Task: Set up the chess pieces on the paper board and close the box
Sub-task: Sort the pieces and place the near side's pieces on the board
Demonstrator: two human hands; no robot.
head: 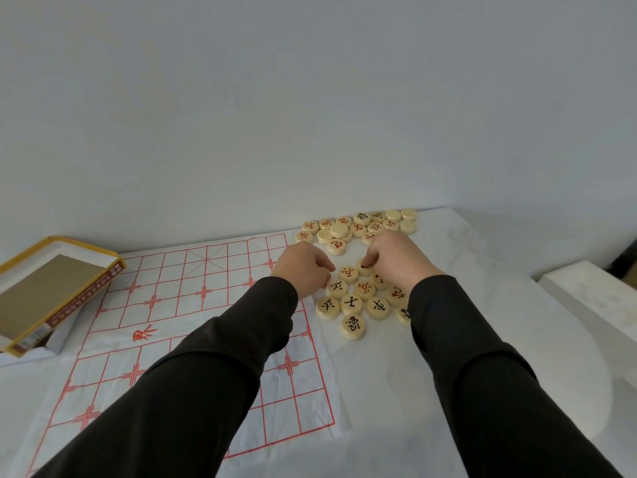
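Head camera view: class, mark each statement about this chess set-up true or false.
1. The round pale wooden chess pieces lie mostly to the right of the white paper board with a red grid. True.
2. The yellow-edged cardboard box is closed. False: it lies open, left of the board.
3. The right hand pinches a wooden piece. True.
4. Every piece shows a red character. False: several characters are black, and some faces are blank.
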